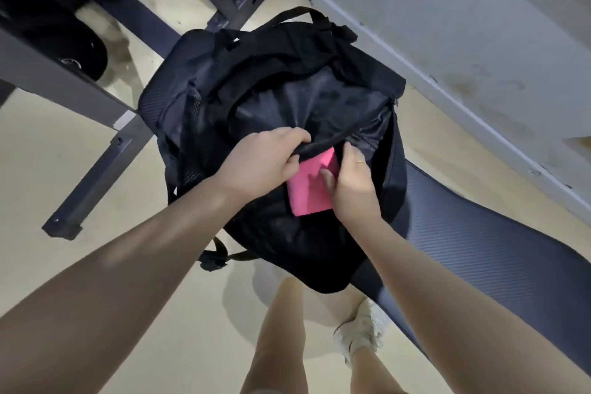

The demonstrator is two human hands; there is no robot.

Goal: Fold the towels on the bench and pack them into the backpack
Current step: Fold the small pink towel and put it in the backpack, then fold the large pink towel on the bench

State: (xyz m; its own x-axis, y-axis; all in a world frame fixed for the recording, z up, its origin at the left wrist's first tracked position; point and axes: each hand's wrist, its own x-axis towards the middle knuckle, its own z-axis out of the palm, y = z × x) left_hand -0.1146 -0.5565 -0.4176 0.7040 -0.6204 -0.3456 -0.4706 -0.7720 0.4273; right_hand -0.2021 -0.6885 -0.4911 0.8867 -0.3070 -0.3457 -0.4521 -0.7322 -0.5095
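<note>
A black backpack (281, 99) is seen from above, lying open on a pale floor (64, 169), its lower right edge resting over a dark ribbed exercise mat (499, 253). The main compartment is unzipped, and dark lining is visible inside.

The left hand (259, 166) is curled round the black rim of an inner pocket near the middle of the bag — the fingers are wrapped over the edge and the fabric is gripped. The right hand (351, 185) is closed on a folded pink towel (311, 187), with the thumb pressed on its upper face and the fingers hidden behind its right edge. A thin ring is worn on one finger of this hand.

The towel is folded into a compact rectangle and is held at the pocket mouth, its upper end tucked just under the rim gripped by the left hand, its lower end lying exposed against the dark lining.

Dark metal frame legs (105, 169) are seen to the left of the backpack, and a black weight plate (48, 32) lies at the upper left. A grey wall base (447, 41) runs diagonally across the upper right. At the bottom, the person's bare legs and one white shoe (361, 333) are seen — the shoe is set at the mat's edge.
</note>
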